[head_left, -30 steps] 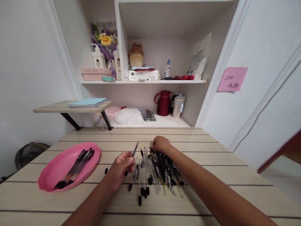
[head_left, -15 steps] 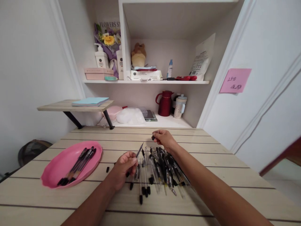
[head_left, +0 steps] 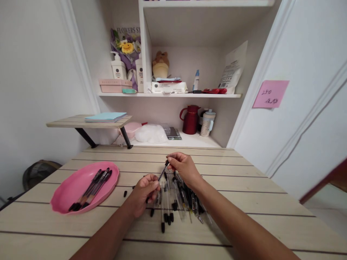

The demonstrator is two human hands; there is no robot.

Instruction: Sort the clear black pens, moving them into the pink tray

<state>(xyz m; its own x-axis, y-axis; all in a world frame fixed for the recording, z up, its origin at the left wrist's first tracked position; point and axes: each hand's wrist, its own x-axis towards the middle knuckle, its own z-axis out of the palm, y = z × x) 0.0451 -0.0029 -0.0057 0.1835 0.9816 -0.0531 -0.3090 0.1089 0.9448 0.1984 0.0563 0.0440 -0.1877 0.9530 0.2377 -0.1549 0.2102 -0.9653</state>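
My left hand (head_left: 145, 193) is closed around the barrel of a pen (head_left: 162, 175), which points up and to the right. At the pen's upper end, my right hand (head_left: 182, 166) pinches a black pen cap (head_left: 167, 163) that meets the tip. Whether the cap is fully seated I cannot tell. Under and beside both hands lies a pile of pens and clear barrels (head_left: 179, 195), many with black ends. To the left, a pink tray (head_left: 62, 193) holds several assembled pens (head_left: 93, 189). One loose black cap (head_left: 125, 194) lies between the tray and my left hand.
A small raised shelf (head_left: 67, 122) with blue-covered papers (head_left: 105, 116) stands at the back left of the slatted table (head_left: 130, 242). Behind the table, a white cabinet holds a red jug (head_left: 190, 120), a speckled cup (head_left: 207, 123) and a plastic bag (head_left: 150, 133).
My right hand has moved left and down, bringing the cap onto the pen's tip. My left hand keeps its grip on the pen. The view has shifted slightly.
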